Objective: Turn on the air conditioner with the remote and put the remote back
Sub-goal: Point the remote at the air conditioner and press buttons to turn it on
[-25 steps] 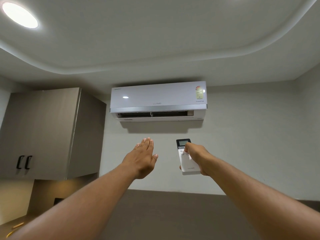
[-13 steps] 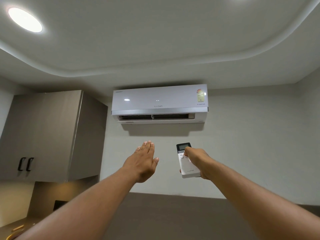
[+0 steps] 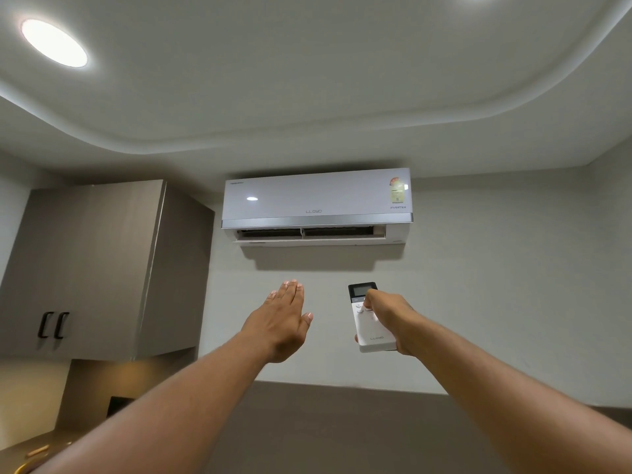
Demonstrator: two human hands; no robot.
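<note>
A white wall-mounted air conditioner (image 3: 316, 200) hangs high on the far wall, its bottom flap slightly ajar over the dark vent. My right hand (image 3: 390, 318) grips a white remote (image 3: 371, 331) with a dark screen at its top, held upright and aimed at the unit, thumb resting on the buttons below the screen. My left hand (image 3: 282, 321) is raised flat beneath the unit, fingers together and stretched out, holding nothing.
A grey wall cabinet (image 3: 99, 268) with two black handles hangs at the left. A round ceiling light (image 3: 54, 42) glows at the upper left. A dark panel (image 3: 325, 429) runs along the wall's lower part. A counter corner (image 3: 30, 453) shows at bottom left.
The view has tilted up a little, so the air conditioner and both hands sit lower in frame. Both hands keep their pose; the remote stays aimed at the unit.
</note>
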